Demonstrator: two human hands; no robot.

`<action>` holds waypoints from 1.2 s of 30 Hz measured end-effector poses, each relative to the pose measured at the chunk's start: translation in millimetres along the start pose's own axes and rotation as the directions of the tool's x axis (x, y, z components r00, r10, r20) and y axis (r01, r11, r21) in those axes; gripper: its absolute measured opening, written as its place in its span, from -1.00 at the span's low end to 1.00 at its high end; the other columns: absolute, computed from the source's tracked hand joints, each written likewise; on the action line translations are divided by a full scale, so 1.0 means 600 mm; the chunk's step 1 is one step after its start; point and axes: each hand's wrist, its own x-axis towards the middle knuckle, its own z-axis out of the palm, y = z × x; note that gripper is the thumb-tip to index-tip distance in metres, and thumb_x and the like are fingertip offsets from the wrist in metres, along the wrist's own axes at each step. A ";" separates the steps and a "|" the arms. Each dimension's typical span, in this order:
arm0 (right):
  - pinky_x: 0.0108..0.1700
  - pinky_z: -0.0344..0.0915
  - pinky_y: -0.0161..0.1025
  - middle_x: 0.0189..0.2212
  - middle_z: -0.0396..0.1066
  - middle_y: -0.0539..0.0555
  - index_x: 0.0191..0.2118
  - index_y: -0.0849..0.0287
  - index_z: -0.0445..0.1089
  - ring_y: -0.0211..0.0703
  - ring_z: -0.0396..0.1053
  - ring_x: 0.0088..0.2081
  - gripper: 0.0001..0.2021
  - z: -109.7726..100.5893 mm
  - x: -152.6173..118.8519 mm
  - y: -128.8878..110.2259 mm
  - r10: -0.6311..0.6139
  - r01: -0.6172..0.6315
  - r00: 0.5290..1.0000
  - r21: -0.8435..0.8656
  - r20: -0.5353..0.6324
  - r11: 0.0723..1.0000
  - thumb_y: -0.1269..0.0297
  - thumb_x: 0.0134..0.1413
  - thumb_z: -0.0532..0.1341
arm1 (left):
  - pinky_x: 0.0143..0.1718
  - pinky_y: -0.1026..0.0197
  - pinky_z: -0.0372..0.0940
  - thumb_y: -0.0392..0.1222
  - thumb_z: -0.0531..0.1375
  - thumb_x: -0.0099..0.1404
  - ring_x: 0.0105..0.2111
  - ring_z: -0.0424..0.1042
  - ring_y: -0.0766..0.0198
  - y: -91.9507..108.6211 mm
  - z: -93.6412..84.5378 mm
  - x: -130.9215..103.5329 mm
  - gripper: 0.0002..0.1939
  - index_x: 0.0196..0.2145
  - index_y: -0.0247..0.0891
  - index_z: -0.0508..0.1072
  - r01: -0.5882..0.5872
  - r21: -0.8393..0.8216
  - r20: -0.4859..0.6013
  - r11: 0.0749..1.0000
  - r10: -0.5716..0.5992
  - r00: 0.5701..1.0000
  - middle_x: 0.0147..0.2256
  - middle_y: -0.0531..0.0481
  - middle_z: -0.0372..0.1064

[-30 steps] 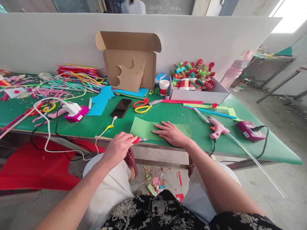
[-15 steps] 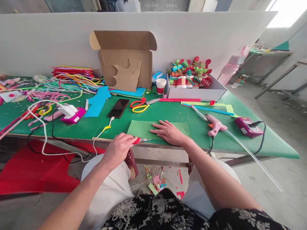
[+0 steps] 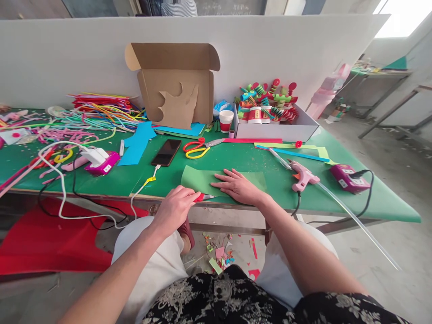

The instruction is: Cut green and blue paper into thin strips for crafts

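A sheet of green paper [image 3: 199,180] lies at the front edge of the green table, its left end slightly raised. My right hand [image 3: 238,186] rests on the paper with its fingers spread flat, holding nothing. My left hand [image 3: 177,204] is closed round a red-handled knife [image 3: 201,197], whose blade points right along the paper's front edge, near my right fingertips. Behind the paper lie scissors [image 3: 199,150] with a red and a yellow handle, beside a dark phone [image 3: 166,152].
A white box [image 3: 276,132] of colourful paper figures and a paper cup [image 3: 226,120] stand behind. On the right are a pink glue gun [image 3: 303,176] and a purple power block [image 3: 350,179]. White cables [image 3: 62,193] hang at the left. An open cardboard box [image 3: 175,90] stands behind.
My left hand has moved a little to the right with the knife. The left end of the green paper has lifted and curled. My right hand has stayed in place.
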 end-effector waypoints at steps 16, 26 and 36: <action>0.39 -0.13 0.17 0.36 0.07 -0.06 0.26 -0.14 0.28 0.01 -0.06 0.39 -0.60 -0.025 -0.046 0.076 0.040 -0.032 0.998 0.189 -0.039 0.981 0.14 0.40 -0.03 | -0.18 0.09 0.34 -0.31 0.02 0.43 -0.20 0.35 0.14 0.006 0.005 0.004 -0.70 -0.03 -0.29 0.51 -0.024 -0.006 0.007 1.000 0.024 1.000 -0.17 -0.14 0.48; 0.38 -0.15 0.18 0.38 0.00 -0.05 0.29 -0.17 0.23 0.06 -0.14 0.41 -0.59 -0.016 -0.053 0.057 0.087 -0.086 0.996 0.054 -0.020 0.995 0.16 0.41 -0.05 | -0.18 0.08 0.34 -0.31 0.00 0.44 -0.21 0.36 0.16 0.019 0.020 0.013 -0.69 -0.04 -0.26 0.50 -0.008 0.006 -0.007 1.000 0.008 1.000 -0.18 -0.12 0.48; 0.38 -0.14 0.19 0.37 0.04 0.00 0.29 -0.14 0.24 0.07 -0.14 0.40 -0.59 -0.013 -0.054 0.056 0.068 -0.067 0.997 0.019 -0.040 0.998 0.20 0.42 -0.05 | -0.19 0.09 0.32 -0.36 0.03 0.41 -0.20 0.35 0.15 0.030 0.020 0.017 -0.70 -0.01 -0.25 0.48 0.000 0.029 0.018 1.000 0.000 1.000 -0.18 -0.11 0.48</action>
